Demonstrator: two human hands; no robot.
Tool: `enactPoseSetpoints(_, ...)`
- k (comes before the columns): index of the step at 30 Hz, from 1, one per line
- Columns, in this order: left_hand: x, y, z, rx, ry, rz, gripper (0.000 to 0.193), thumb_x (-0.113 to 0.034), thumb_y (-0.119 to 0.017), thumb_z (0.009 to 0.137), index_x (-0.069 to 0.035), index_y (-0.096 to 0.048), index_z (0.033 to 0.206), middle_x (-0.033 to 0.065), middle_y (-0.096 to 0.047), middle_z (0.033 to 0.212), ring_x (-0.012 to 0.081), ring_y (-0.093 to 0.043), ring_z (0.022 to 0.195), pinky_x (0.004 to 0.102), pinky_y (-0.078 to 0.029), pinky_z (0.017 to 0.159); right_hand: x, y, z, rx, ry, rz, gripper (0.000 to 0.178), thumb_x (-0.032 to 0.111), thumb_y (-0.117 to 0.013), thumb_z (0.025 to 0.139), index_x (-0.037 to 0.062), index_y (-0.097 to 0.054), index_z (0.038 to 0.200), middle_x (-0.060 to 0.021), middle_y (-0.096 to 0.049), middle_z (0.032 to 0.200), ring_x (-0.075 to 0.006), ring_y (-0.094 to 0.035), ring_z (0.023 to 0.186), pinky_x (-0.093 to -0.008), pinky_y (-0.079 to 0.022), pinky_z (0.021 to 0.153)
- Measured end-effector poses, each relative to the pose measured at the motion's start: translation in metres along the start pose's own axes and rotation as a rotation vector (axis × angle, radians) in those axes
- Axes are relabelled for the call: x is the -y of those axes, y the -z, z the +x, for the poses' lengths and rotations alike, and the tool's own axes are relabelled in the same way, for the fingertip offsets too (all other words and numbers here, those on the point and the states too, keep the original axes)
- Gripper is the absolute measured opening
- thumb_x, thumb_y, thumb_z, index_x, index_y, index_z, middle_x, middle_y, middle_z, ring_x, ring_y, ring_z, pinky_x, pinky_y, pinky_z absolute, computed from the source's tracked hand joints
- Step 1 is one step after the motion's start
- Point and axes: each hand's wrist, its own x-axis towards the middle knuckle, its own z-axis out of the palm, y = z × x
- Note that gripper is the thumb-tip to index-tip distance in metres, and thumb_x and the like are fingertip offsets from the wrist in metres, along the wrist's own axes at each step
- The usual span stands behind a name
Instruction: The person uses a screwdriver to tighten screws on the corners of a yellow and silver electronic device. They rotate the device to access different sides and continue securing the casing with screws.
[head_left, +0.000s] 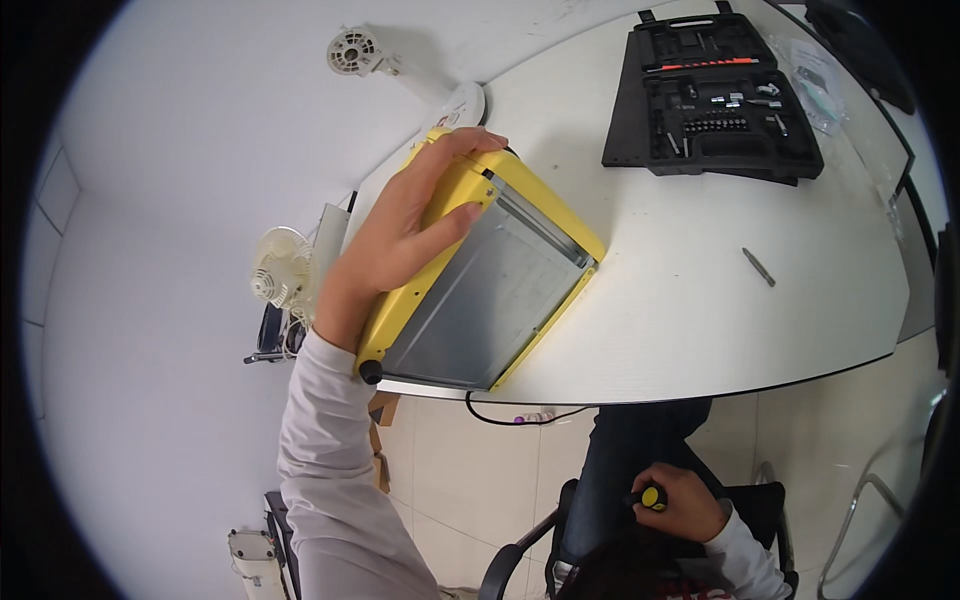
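Note:
A yellow-cased machine with a grey metal panel [470, 310] stands tilted on the left of the white table. At its lower left corner is a round black foot or knob [371, 372]. My left hand [410, 225] is closed over the upper left side of the yellow casing, thumb on its near face and fingers over the top. Down by my lap, my right hand [685, 503] is wrapped round a black-and-yellow screwdriver handle [652, 497], seen nearly end-on; its shaft, if any, is hidden. A loose metal bit [758, 267] lies on the table's right half.
An opened black tool case [735, 120] with sockets and bits sits at the back right, beside a clear plastic bag [818, 85]. Small fans [283, 268] are at the left by the wall. A black cable [520, 421] hangs below the table's front edge [700, 404].

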Motion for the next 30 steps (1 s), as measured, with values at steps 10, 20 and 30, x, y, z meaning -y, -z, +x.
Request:
enactPoseSetpoints(10, -0.003, 0.002, 0.003, 0.013, -0.031, 0.196, 0.049, -0.026, -0.049, 0.079, -0.004, -0.055, 0.122, 0.014, -0.048, 0.127, 0.0282, -0.04, 0.123, 0.0378, -0.032, 0.102, -0.005, -0.005, 0.001, -0.004, 0.003, -0.033, 0.027, 0.019, -0.072, 0.074, 0.0037, -0.059, 0.092, -0.0143, -0.064, 0.092, -0.0315, -0.066, 0.08, -0.0345, -0.053, 0.072)
enactPoseSetpoints(20, -0.001, 0.001, 0.006, 0.009, -0.076, 0.211, 0.045, -0.024, -0.049, 0.079, -0.001, -0.056, 0.117, 0.0147, -0.05, 0.123, 0.0265, -0.043, 0.118, 0.0356, -0.033, 0.099, -0.004, -0.003, 0.004, -0.012, 0.019, -0.004, 0.026, 0.018, -0.072, 0.073, 0.0043, -0.059, 0.091, -0.0137, -0.064, 0.09, -0.031, -0.066, 0.079, -0.0345, -0.053, 0.069)
enactPoseSetpoints(30, 0.0, -0.003, 0.007, -0.012, -0.077, 0.08, 0.039, -0.019, -0.05, 0.081, -0.001, -0.056, 0.115, 0.0114, -0.052, 0.115, 0.0237, -0.051, 0.105, 0.0318, -0.04, 0.091, -0.006, -0.006, 0.007, -0.014, 0.044, 0.029, 0.025, 0.017, -0.07, 0.074, 0.0035, -0.058, 0.092, -0.0133, -0.063, 0.091, -0.0315, -0.065, 0.079, -0.0345, -0.052, 0.069)
